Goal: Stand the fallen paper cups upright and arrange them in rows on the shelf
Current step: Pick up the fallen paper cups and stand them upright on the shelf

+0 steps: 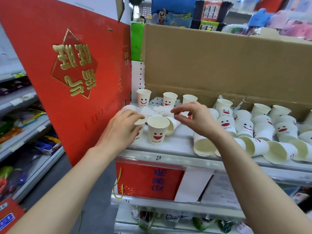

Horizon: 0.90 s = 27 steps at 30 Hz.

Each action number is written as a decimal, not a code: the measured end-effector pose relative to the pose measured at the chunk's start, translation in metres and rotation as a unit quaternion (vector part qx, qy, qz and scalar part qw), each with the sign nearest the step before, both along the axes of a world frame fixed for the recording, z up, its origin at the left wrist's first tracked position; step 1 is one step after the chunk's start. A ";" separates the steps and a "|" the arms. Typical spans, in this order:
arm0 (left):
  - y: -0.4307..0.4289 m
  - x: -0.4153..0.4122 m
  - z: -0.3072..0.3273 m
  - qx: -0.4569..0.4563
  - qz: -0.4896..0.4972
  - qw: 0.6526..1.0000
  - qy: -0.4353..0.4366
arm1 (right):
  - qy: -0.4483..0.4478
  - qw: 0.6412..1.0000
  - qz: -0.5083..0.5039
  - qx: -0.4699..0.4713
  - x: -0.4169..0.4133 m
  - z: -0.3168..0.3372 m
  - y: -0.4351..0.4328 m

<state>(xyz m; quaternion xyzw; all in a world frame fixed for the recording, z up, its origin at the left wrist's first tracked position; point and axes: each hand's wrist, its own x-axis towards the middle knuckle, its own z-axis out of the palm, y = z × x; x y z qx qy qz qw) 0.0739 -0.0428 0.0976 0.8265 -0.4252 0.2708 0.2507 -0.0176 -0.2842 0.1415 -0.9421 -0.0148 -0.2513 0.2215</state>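
Hands [122, 127] [197, 119], cup [141, 122] — white shelf [182, 141], cardboard backing [219, 65]

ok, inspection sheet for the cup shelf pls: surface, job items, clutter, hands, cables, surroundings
Surface: white shelf, with a price rail along its front edge.
Job's things: upright cups stand in a back row; a front cup is also upright; fallen cups lie piled on their sides to the right, with a few more beyond the hands.
Clutter: nothing seen.
Hands: left hand grips a held cup at its rim; right hand hovers over fallen cups, fingers loosely curved, holding nothing.
Cables: nothing seen.
Surroundings: cardboard panel behind the cups; red gift bag at left; stocked shelves below.
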 end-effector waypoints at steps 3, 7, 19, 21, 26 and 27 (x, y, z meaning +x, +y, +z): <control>-0.014 -0.019 0.003 -0.030 -0.042 0.998 -0.043 | -0.030 0.997 -0.070 0.002 -0.029 0.005 -0.033; -0.052 -0.050 -0.001 -0.032 -0.086 0.994 -0.055 | 0.034 0.994 -0.086 -0.051 -0.066 -0.008 -0.061; -0.166 -0.086 -0.022 0.019 -0.079 0.997 -0.011 | 0.192 0.978 -0.023 -0.078 -0.117 -0.011 -0.129; -0.171 -0.086 -0.020 0.003 -0.049 0.999 -0.003 | 0.208 0.971 0.005 -0.113 -0.113 -0.012 -0.134; -0.167 -0.083 -0.003 0.001 0.075 0.997 -0.003 | 0.185 0.955 0.049 -0.225 -0.097 -0.017 -0.141; -0.165 -0.081 0.002 0.008 0.101 0.995 0.007 | 0.174 0.954 0.060 -0.237 -0.093 -0.015 -0.143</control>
